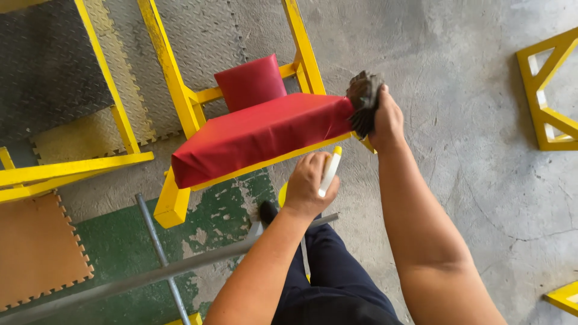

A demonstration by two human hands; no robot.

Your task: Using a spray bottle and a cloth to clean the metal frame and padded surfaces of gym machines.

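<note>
Pressing dark rag at red pad edge, right hand clenched, left hand gripping bottle

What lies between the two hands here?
In the head view, only the red padded seat's corner and yellow frame edge lie between the left hand and right hand.

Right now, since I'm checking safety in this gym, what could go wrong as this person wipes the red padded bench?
1. The right hand presses a dark crumpled cloth at the very end of the red vinyl seat pad; it might slip off onto the yellow steel frame.
2. The left hand holds a white and yellow spray bottle; spray could slicken the concrete floor.
3. The grey metal bar by the legs could trip them.
</note>
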